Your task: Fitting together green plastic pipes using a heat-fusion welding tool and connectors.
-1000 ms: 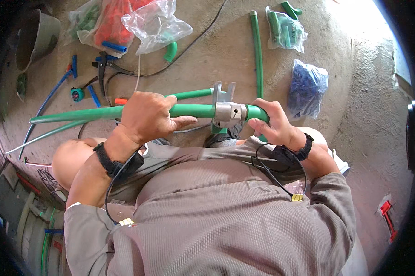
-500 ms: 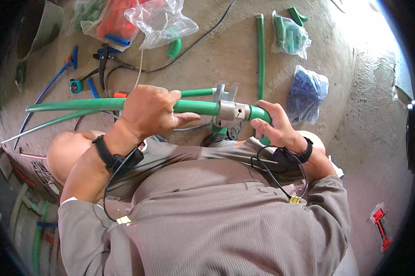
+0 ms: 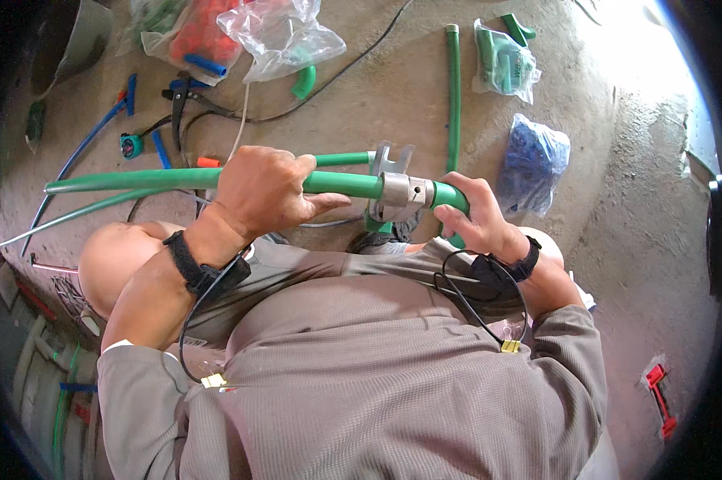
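Note:
My left hand [image 3: 269, 192] is closed round a long green pipe [image 3: 121, 178] that runs crosswise above my lap. At the pipe's right end sits a metal heating-tool head [image 3: 401, 198], with a forked metal stand [image 3: 391, 156] behind it and a green part below. My right hand [image 3: 477, 224] grips a green elbow fitting [image 3: 447, 194] on the head's right side. A second green pipe [image 3: 341, 159] lies behind the held one, partly hidden by my left hand, and a thinner length [image 3: 73, 218] slants down to the left.
Bagged fittings [image 3: 193, 36], a green bag [image 3: 505, 60] and a blue bag [image 3: 533, 164] lie on the concrete floor with an upright green pipe [image 3: 454, 104], black cutters [image 3: 181, 104], tape measure [image 3: 131, 146], cables and blue pipes [image 3: 97, 132]. A bucket [image 3: 73, 44] stands upper left.
My left hand and the long pipe have risen slightly, with the pipe's left end higher. The view has shifted a little. Both grips look unchanged.

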Available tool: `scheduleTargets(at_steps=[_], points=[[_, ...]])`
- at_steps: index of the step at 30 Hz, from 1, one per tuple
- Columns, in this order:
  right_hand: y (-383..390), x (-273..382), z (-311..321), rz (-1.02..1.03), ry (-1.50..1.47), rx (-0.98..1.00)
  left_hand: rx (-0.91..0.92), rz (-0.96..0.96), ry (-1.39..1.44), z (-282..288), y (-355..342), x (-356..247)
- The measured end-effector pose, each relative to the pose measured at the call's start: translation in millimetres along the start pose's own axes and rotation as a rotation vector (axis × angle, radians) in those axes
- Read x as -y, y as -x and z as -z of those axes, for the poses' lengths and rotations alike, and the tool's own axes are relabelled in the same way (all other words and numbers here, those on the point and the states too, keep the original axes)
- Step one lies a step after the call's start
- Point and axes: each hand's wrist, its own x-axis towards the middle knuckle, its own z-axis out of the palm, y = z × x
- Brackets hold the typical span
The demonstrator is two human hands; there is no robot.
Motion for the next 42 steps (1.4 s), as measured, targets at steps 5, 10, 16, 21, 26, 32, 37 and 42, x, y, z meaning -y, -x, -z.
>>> scheduleTargets(at_steps=[5,10,16,21,26,32,37,42], points=[[-2,-1,1,0.152,0.131,-0.038,-0.021,-0.003,0.012,1,-2,-1],[-4,2,4,0.193,0.224,-0.065,-0.026,0.002,0.014,2,-4,-3],[-9,9,4,0.122,0.255,0.001,0.140,0.072,0.085,14,-12,4],[-9,13,0,0.062,0.284,-0.084,0.669,0.301,0.258,37,-24,21],[-3,14,-6,0.042,0.296,-0.127,0.397,0.229,0.203,30,-9,3],[-1,4,-2,0.009,0.291,-0.115,0.201,0.151,0.078,17,-1,-3],[3,5,-1,-0.117,0.176,-0.071,0.149,0.090,0.049,12,2,-2],[-1,13,5,-0.136,0.158,-0.028,0.150,0.072,0.032,14,1,-6]])
